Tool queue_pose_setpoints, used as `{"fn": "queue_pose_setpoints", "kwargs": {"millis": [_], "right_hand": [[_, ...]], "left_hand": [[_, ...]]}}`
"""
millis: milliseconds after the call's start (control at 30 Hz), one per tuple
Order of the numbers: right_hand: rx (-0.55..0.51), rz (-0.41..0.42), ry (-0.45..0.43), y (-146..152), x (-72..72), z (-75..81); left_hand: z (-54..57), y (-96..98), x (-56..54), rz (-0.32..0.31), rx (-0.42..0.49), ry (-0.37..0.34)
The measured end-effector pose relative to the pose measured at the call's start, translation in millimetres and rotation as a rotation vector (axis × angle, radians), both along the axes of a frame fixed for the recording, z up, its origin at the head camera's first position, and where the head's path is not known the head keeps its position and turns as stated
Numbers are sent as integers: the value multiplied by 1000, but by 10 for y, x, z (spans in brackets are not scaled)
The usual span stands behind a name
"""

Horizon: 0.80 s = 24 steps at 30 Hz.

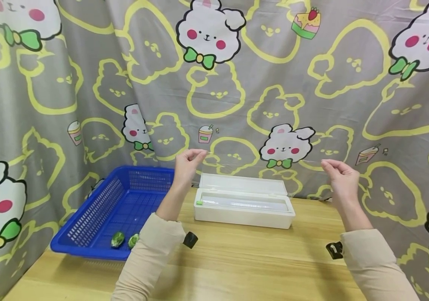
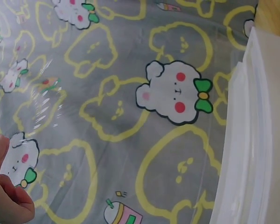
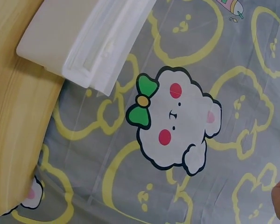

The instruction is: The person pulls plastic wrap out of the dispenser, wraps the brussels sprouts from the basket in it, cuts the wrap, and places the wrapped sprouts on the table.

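Both hands are raised above the table, spread apart with fingertips pinched together. My left hand (image 1: pixel 189 165) pinches one side of a clear sheet of cling film (image 2: pixel 46 109), which shows as bright glints and creases in the left wrist view. The right hand (image 1: pixel 342 177) pinches the other side, and the film between them is nearly invisible against the curtain. Below and between the hands sits a white cling film dispenser (image 1: pixel 244 217). Its lid (image 1: pixel 242 184) stands raised at the back, and a green slider (image 1: pixel 199 202) is at its left end.
A blue plastic basket (image 1: pixel 86 251) stands on the left of the wooden table (image 1: pixel 252 263), partly hidden by the left forearm. Inside it lie small green vegetables (image 1: pixel 117 239). A patterned grey curtain (image 1: pixel 229 104) hangs close behind the dispenser and along the left side.
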State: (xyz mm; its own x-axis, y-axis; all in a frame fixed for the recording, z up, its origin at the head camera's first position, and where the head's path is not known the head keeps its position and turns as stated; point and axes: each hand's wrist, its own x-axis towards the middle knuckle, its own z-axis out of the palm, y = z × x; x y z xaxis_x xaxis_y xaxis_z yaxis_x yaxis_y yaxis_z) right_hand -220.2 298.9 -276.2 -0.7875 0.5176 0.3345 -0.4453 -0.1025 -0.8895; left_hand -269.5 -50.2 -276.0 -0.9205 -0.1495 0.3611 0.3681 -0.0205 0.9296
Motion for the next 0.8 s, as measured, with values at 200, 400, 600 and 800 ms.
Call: {"fn": "queue_pose_setpoints", "kwargs": {"millis": [200,400,600,800], "right_hand": [[-15,-19,12,8,35,41],[-15,-39,21,8,73,70],[-31,-48,44,2,140,132],[-10,-53,67,11,230,186]], "left_hand": [[43,14,47,5,9,16],[91,14,92,7,23,36],[161,-1,159,0,-3,53],[235,-15,231,-3,-33,49]]}}
